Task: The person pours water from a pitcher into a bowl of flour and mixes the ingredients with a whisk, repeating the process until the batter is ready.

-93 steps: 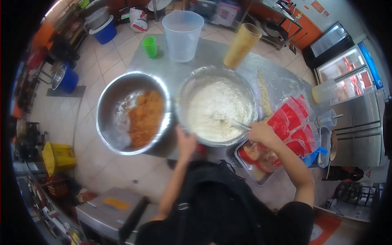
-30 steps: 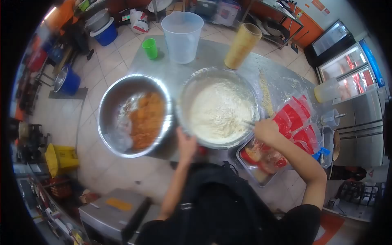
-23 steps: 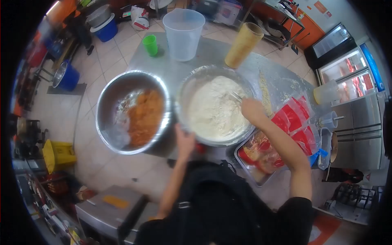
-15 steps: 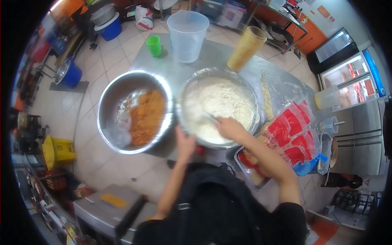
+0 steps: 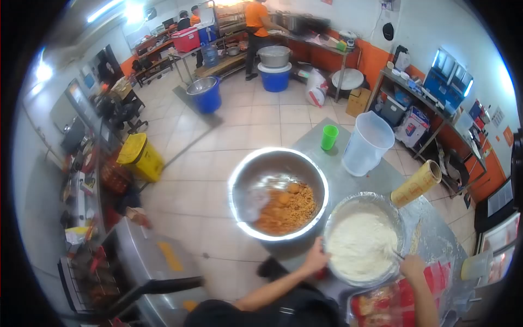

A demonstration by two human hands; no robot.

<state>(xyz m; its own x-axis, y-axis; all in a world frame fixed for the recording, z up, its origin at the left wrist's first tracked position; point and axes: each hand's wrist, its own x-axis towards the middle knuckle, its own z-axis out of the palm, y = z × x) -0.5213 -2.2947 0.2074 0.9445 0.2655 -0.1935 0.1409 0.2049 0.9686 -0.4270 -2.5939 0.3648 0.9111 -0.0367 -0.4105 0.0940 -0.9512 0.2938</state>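
Note:
A metal mixing bowl (image 5: pixel 401 215) of pale, wet-looking flour mixture (image 5: pixel 362 240) stands on the steel table. My left hand (image 5: pixel 316 257) grips its rim on the near left side. At the right side of this bowl, my right hand (image 5: pixel 412 267) is closed around the handle of a metal utensil (image 5: pixel 398 254). The utensil's far end is sunk in the mixture, so its kind is hidden. Left of it, a larger steel bowl (image 5: pixel 239 210) holds orange-brown crumbly food (image 5: pixel 294 204) and a whitish, translucent piece that I cannot make out.
Behind the bowls stand a green cup (image 5: pixel 329 137), a clear plastic pitcher (image 5: pixel 368 144) and an upright roll of film (image 5: pixel 417 183). Red-and-clear plastic packs (image 5: pixel 436 278) and a tray (image 5: pixel 351 310) lie at the near right. A person in orange (image 5: pixel 255 19) stands far back.
The head view has swung up and left, so the bowls appear lower and further right. My right hand with the utensil has moved from the bowl's near middle to its right side.

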